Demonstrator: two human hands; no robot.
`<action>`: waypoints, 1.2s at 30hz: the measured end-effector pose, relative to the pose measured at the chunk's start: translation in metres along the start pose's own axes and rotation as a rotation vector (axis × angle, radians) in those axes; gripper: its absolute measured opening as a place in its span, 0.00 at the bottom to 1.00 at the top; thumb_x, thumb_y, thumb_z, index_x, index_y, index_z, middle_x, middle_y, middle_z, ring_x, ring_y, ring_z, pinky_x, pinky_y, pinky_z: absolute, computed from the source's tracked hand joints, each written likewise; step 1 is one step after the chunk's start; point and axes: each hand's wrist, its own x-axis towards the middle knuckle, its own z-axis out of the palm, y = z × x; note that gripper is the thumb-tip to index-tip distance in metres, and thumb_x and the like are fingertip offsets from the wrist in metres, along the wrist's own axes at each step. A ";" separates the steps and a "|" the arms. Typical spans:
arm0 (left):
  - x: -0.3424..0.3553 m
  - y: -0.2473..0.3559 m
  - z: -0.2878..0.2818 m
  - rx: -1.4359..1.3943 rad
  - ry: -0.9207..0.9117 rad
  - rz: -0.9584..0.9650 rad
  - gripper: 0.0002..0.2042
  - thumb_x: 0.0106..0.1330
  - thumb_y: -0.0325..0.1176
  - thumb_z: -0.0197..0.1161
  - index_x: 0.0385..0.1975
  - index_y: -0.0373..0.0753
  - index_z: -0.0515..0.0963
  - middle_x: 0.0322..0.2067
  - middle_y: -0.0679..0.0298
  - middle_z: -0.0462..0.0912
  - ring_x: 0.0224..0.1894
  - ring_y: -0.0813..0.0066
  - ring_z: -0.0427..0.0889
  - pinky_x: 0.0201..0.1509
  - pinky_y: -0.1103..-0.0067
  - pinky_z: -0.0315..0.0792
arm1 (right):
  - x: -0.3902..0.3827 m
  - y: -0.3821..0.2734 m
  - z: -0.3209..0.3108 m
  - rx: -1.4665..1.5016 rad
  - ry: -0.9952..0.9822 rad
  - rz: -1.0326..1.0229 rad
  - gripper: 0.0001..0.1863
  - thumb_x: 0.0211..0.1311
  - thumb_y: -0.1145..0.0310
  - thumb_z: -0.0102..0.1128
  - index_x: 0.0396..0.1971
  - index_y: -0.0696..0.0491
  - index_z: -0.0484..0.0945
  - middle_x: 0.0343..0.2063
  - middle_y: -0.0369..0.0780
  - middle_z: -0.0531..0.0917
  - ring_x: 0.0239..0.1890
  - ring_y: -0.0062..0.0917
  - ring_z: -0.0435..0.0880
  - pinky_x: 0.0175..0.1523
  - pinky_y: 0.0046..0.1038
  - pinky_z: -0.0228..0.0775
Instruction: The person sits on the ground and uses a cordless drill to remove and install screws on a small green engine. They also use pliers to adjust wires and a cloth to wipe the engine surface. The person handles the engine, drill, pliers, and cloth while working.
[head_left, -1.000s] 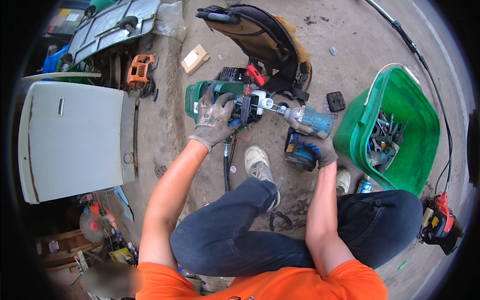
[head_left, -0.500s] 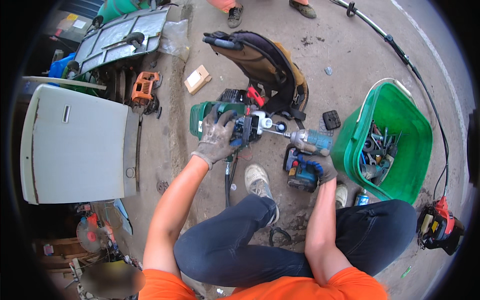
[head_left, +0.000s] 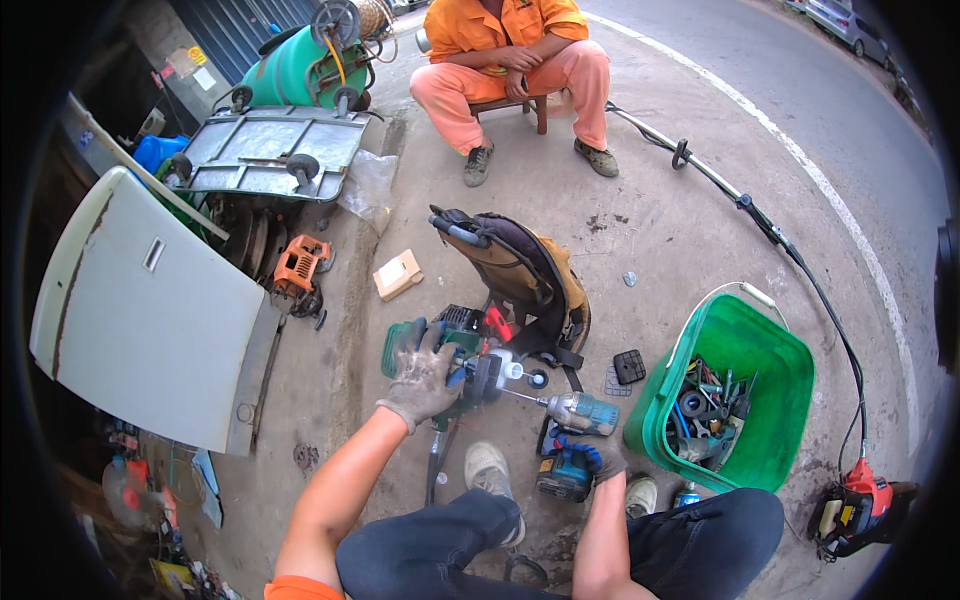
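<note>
My left hand (head_left: pixel 420 380), in a grey work glove, grips the top of a small engine with a green housing (head_left: pixel 393 348). The engine lies on the ground against a brown and black backpack harness (head_left: pixel 520 265). My right hand (head_left: pixel 603 460), gloved too, is wrapped round the handle of a blue cordless impact driver (head_left: pixel 582 413). Its long thin bit points left and reaches the engine beside a white plastic part (head_left: pixel 511 370). A dark part (head_left: pixel 486 378) near my left thumb is blurred; the bit's exact contact point is unclear.
On the right stands a green bucket (head_left: pixel 790 390) holding tools. A black grid cover (head_left: pixel 628 366) lies nearby. A small cardboard box (head_left: pixel 398 274) and an orange engine cover (head_left: pixel 300 265) lie left. Opposite sits a person in orange (head_left: pixel 510 60). A long pole tool (head_left: pixel 760 215) curves along the right.
My view has tilted upward, so the seated person's body now shows and the nearby things sit lower. My left hand stays on the engine, and my right still holds the impact driver.
</note>
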 end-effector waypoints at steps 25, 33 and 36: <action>-0.006 -0.022 0.038 -0.014 0.115 0.214 0.39 0.44 0.66 0.77 0.55 0.51 0.81 0.71 0.58 0.69 0.75 0.47 0.63 0.74 0.49 0.59 | 0.006 0.024 -0.014 -0.016 0.030 0.030 0.29 0.50 0.87 0.67 0.56 0.55 0.82 0.48 0.38 0.87 0.49 0.26 0.87 0.54 0.29 0.81; -0.002 -0.021 0.028 -0.012 0.068 0.207 0.40 0.44 0.66 0.77 0.58 0.53 0.81 0.71 0.56 0.68 0.75 0.44 0.61 0.76 0.48 0.55 | 0.000 0.004 0.012 -0.089 0.022 -0.149 0.29 0.50 0.86 0.69 0.56 0.55 0.83 0.48 0.37 0.87 0.49 0.27 0.87 0.55 0.31 0.81; 0.004 -0.019 0.023 0.023 0.028 0.255 0.41 0.42 0.65 0.78 0.60 0.55 0.80 0.72 0.55 0.67 0.76 0.42 0.58 0.76 0.47 0.53 | 0.003 0.002 0.005 -0.112 0.004 -0.303 0.30 0.49 0.87 0.69 0.56 0.55 0.82 0.49 0.38 0.87 0.47 0.27 0.88 0.52 0.31 0.82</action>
